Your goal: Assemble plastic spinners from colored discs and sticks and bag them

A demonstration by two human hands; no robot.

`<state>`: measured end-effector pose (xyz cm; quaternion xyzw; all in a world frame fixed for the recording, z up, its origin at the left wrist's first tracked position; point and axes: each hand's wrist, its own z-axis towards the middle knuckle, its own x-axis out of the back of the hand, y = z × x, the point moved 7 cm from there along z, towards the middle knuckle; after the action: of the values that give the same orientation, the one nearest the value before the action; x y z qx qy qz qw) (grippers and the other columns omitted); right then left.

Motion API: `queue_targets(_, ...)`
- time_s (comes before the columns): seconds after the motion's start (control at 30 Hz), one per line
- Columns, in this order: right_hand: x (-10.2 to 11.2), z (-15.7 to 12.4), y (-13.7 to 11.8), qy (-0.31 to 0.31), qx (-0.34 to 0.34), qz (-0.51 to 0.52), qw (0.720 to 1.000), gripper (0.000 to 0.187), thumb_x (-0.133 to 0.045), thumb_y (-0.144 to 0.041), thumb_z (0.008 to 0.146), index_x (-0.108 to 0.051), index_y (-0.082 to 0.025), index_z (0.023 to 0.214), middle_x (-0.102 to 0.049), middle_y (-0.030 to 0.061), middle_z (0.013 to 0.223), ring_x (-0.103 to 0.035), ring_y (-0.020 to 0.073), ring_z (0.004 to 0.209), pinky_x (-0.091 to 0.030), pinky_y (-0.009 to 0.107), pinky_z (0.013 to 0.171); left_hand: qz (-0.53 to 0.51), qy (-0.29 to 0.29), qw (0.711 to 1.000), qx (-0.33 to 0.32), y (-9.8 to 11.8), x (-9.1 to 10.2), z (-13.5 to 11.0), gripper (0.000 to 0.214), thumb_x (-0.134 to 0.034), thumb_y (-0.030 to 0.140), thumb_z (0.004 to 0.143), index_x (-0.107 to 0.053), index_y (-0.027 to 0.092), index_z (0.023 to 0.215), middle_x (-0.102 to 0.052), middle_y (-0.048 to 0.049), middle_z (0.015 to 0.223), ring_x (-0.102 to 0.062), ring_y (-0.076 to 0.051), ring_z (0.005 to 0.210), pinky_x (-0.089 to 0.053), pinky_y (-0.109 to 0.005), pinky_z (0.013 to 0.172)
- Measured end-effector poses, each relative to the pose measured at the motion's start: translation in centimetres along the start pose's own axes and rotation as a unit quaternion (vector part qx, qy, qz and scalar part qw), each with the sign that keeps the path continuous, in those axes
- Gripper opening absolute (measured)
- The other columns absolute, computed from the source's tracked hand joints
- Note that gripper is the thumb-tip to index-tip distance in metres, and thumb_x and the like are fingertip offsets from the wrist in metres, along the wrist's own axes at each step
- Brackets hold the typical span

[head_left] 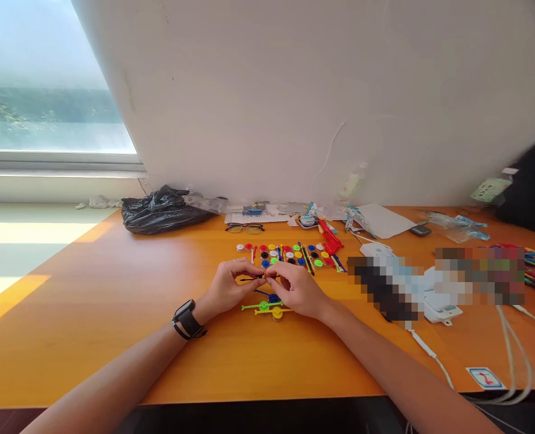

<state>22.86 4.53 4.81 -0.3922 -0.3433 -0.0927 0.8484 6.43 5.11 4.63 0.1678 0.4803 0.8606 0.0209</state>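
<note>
My left hand (231, 288), with a ring and a black watch on its wrist, pinches a thin black plastic stick (246, 279) between thumb and forefinger. Fingertips of my right hand (300, 290) close on the same small part, meeting the left ones; the join is mostly hidden by the fingers. Just below the hands lie a blue stick with a disc (274, 298), a light-green stick with a disc (263, 307) and a yellow stick with a disc (277, 313). Beyond my fingers, rows of coloured discs (287, 249) and loose sticks (307, 259) lie on the table.
Behind the rows are eyeglasses (245, 228), a red toy-gun-shaped piece (330, 237) and paper sheets (387, 220). A black plastic bag (163, 211) sits at the back left. White cables and a power strip (441, 308) occupy the right side, near a blurred patch.
</note>
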Motion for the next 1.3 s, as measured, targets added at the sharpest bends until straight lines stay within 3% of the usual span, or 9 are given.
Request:
queue_targets(0.33,0.0,0.1,0.2,0.002,-0.005,0.003,1.000,0.011,-0.059,-0.024,0.101,-0.069,-0.021,0.102,-0.070,0.0035,0.091,-0.056,0.0146,0.069,-0.040,0.027,0.064,0.008,-0.037,0.998,0.052,0.3,-0.4,0.0,0.026,-0.078,0.039,0.089,-0.079,0.015,0.100,-0.081,-0.0089,0.095,-0.073,-0.020,0.084,-0.058,-0.029,0.075)
queue_targets(0.47,0.5,0.4,1.5,0.005,-0.038,0.016,0.999,0.007,-0.063,-0.024,0.096,-0.068,-0.020,0.095,-0.067,0.0016,0.083,-0.051,0.0133,0.063,-0.037,0.026,0.059,0.076,-0.053,0.994,0.057,0.9,-0.2,0.2,0.030,-0.072,0.044,0.094,-0.079,0.017,0.103,-0.079,-0.0066,0.090,-0.064,-0.015,0.070,-0.048,-0.024,0.062)
queue_targets(0.57,0.6,0.5,2.8,-0.034,-0.072,0.017,0.997,0.007,-0.065,-0.023,0.092,-0.070,-0.019,0.090,-0.065,0.0004,0.077,-0.049,0.0128,0.061,-0.036,0.025,0.057,0.117,-0.066,0.990,0.033,1.2,-0.1,0.3,0.033,-0.067,0.048,0.097,-0.080,0.017,0.100,-0.075,-0.0059,0.086,-0.057,-0.014,0.066,-0.042,-0.024,0.058)
queue_targets(0.7,0.2,0.4,4.0,-0.099,-0.106,0.031,0.989,0.009,-0.067,-0.024,0.088,-0.071,-0.016,0.086,-0.065,0.0003,0.074,-0.049,0.0119,0.061,-0.036,0.024,0.056,0.136,-0.093,0.986,-0.004,1.1,-0.3,0.0,0.033,-0.072,0.049,0.093,-0.078,0.020,0.108,-0.074,-0.0060,0.091,-0.062,-0.017,0.076,-0.048,-0.027,0.068)
queue_targets(0.87,0.0,0.3,4.1,-0.116,-0.108,0.054,0.986,0.008,-0.067,-0.022,0.085,-0.072,-0.016,0.087,-0.065,0.0005,0.073,-0.051,0.0122,0.061,-0.038,0.023,0.057,0.120,-0.151,0.980,-0.055,1.3,-1.2,-0.4,0.045,-0.086,0.049,0.080,-0.076,0.024,0.117,-0.074,-0.0109,0.116,-0.068,-0.027,0.105,-0.054,-0.038,0.095)
queue_targets(1.3,0.2,0.4,3.0,-0.105,-0.067,0.019,0.992,0.015,-0.067,-0.029,0.093,-0.076,-0.018,0.096,-0.067,0.0006,0.073,-0.053,0.0136,0.064,-0.038,0.024,0.060,0.112,-0.191,0.973,-0.061,1.3,-1.8,-0.8,0.078,-0.097,0.050,0.063,-0.069,0.025,0.131,-0.070,-0.0132,0.127,-0.067,-0.033,0.116,-0.053,-0.043,0.104)
